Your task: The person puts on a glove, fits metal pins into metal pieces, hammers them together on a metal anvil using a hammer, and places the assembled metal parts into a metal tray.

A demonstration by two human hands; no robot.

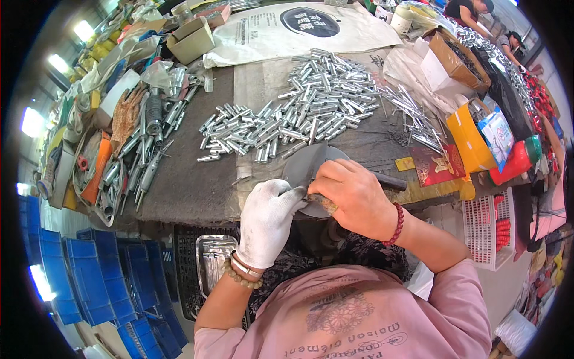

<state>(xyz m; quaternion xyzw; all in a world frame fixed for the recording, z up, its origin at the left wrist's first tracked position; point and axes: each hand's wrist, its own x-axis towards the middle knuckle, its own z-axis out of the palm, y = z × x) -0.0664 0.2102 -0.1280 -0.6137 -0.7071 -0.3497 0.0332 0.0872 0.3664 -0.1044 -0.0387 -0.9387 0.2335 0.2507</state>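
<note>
My gloved L hand (pixel 267 218) & bare R hand (pixel 354 196) meet, fingers curled in, over disc (pixel 298 170) at frame ctr, prob. for steadiness, can't tell what's pinched; pins (pixel 323 99) upper ctr, prob. for quick reach.

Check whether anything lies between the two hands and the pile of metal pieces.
Yes: the grey disc does. Its far part shows beyond the left hand and right hand, short of the metal pieces.

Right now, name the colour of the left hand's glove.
The glove is white, seen best in the head view.
</note>
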